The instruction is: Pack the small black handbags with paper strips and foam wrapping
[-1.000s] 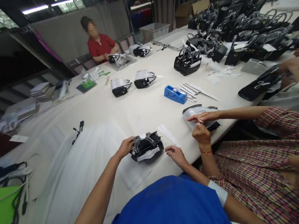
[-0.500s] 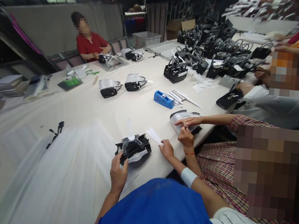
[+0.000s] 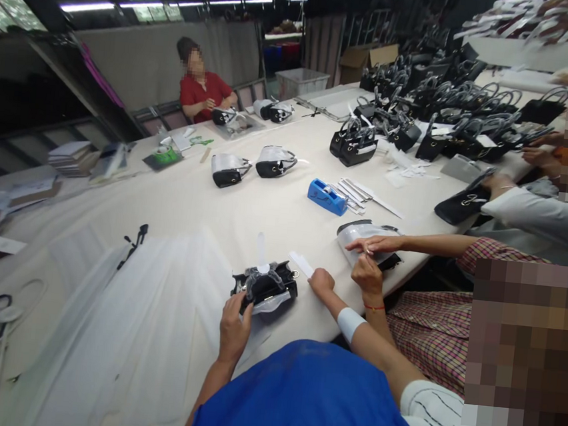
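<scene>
Near the edge of the white table (image 3: 188, 210) a black handbag (image 3: 269, 286) is clasped at 7 o'clock by the left hand (image 3: 234, 325), a paper strip (image 3: 302, 263) at 2 o'clock touched, perhaps pinched, by the curled right hand (image 3: 321, 281); the bag could be tipped by so one-sided a hold.

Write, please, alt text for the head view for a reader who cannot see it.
The person's left hand grips a small black handbag on a white table; the right hand touches a white paper strip beside it. A co-worker's hands press a plastic-wrapped bag.
</scene>
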A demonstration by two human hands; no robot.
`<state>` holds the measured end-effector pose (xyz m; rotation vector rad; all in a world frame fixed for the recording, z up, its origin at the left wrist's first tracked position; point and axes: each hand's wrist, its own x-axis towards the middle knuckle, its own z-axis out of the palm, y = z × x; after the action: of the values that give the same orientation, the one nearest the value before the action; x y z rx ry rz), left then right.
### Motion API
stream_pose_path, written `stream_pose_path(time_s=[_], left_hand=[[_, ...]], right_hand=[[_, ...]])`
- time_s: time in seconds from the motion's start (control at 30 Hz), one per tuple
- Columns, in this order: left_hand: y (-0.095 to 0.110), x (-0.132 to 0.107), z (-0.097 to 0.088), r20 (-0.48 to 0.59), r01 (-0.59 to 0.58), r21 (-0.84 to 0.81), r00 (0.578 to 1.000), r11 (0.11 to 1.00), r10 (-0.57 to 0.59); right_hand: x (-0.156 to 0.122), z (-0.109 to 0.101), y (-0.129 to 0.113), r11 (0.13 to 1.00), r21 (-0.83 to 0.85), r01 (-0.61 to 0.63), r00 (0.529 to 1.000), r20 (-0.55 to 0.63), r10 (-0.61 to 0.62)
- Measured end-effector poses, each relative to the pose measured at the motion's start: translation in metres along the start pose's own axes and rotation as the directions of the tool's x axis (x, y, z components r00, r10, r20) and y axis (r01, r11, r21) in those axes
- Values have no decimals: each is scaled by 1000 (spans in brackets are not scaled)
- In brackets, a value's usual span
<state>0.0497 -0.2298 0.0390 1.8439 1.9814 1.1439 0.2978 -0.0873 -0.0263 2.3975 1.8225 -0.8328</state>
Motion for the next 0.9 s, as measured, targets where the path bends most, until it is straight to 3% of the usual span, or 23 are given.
stream_pose_path(time_s=[0.23, 0.63, 0.8, 0.9], left_hand=[[0, 3, -1, 5, -2, -14, 1000, 1000, 2], [2, 7, 4, -25, 42, -4, 999, 999, -42], [2, 11, 3, -17, 62, -22, 998, 998, -62], [-1, 10, 2, 0, 65, -27, 998, 998, -65]], right_hand=[[-15, 2, 4, 999, -11, 54, 997, -59, -54], [18, -16, -10, 999, -24, -38, 996, 84, 40], [-3, -20, -13, 997, 38, 60, 995, 71, -62], [-15, -45, 12, 986, 118, 118, 990, 61, -126]])
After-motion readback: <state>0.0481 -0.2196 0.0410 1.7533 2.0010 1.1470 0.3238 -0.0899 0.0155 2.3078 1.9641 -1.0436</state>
